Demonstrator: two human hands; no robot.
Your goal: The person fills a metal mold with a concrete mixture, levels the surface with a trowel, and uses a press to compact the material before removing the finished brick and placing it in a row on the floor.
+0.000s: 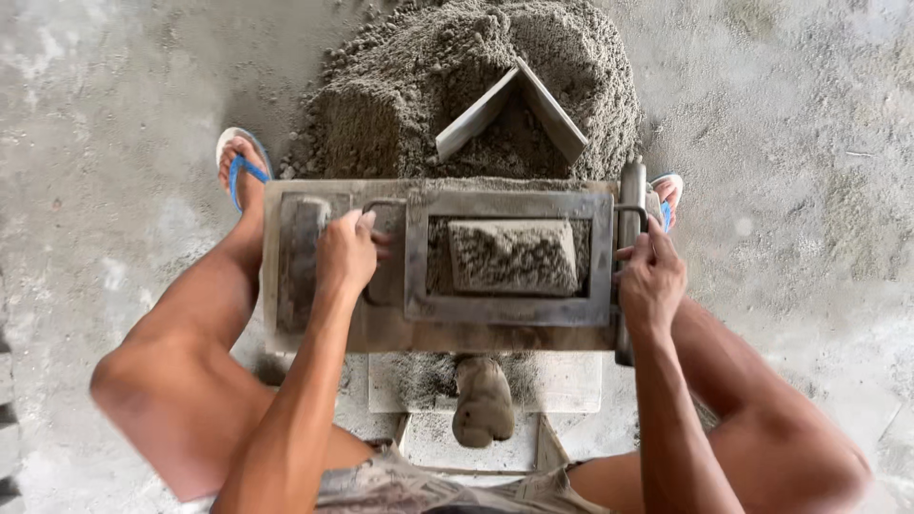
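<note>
Grey, stained concrete floor fills my head view, with a heap of damp sand mix (457, 86) piled ahead and a bent metal scoop (509, 114) lying on its near slope. Between the knees sits a steel block mould (438, 328), its long axis running left to right across my view. Its rectangular frame (509, 312) holds a pressed block of grey mix (514, 255), which lies between the two hands and is wider than it is deep.

My left hand (346, 255) rests on the mould's left side with fingers curled over a flat metal handle loop (386, 286), gripping it; the block is just to the right of those fingers. My right hand (650, 278) is clenched round the upright lever bar (629, 228) at the mould's right edge, so the block lies just to its left. The two hands look about equally near to the block. Blue flip-flops (243, 167) show at either side, and a mud-caked rounded lump (483, 402) sits on the stand below the mould.
</note>
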